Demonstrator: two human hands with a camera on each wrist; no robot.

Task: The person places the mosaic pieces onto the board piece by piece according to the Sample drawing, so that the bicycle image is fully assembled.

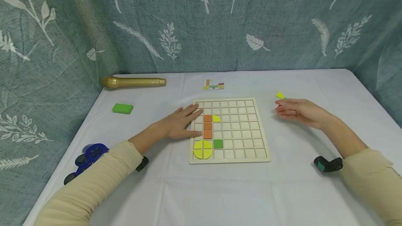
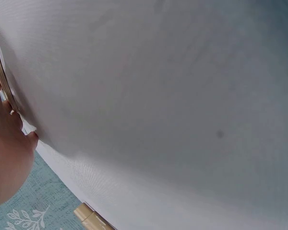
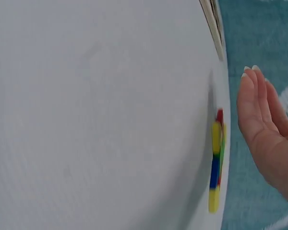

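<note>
A pale gridded board (image 1: 233, 128) lies mid-table. On it are a column of orange squares (image 1: 208, 126), a yellow quarter-circle (image 1: 216, 118), a green square (image 1: 218, 144) and a yellow circle (image 1: 198, 145) made of quarter pieces. My left hand (image 1: 183, 123) rests on the board's left edge, fingers spread; the left wrist view catches part of that hand (image 2: 9, 148) at the rim. To the right, my right hand (image 1: 303, 112) hovers over loose coloured pieces, a yellow one (image 1: 279, 95) peeking out. In the right wrist view its fingers look nearly straight, apart from the yellow, blue, red and green pieces (image 3: 214, 170).
A small pattern card (image 1: 213, 83) lies behind the board. At the left are a gold microphone (image 1: 135, 82), a green block (image 1: 123, 108) and a blue game controller (image 1: 91, 154), partly hidden by my sleeve. Patterned cloth (image 1: 188, 20) hangs behind the white table.
</note>
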